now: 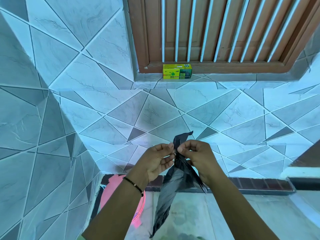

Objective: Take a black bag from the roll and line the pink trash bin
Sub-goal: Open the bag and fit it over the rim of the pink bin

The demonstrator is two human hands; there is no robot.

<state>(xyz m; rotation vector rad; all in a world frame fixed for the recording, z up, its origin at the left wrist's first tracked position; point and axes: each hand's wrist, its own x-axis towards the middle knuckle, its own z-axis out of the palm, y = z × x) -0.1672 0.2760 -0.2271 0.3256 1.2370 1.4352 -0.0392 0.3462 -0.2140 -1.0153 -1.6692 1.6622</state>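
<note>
Both hands pinch the top of a black trash bag at chest height.

Left hand (156, 161) and right hand (199, 156) nip the bag's (166, 193) bunched upper end between thumbs and fingertips; the rest hangs toward 6 o'clock. Behind the left forearm, at 7 o'clock, sits the pink trash bin (110, 189). Farther off, at 12 o'clock, a yellow-green bin-bag box (177, 71) rests on the tiled sill (225, 78).

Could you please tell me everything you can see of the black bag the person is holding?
The black bag is thin, glossy plastic, still bunched and unopened. The left hand and right hand pinch it side by side near its top, where a crumpled tip sticks up above the fingers. Below them it hangs down and fans out into a long wrinkled strip, to the right of the pink bin.
</note>
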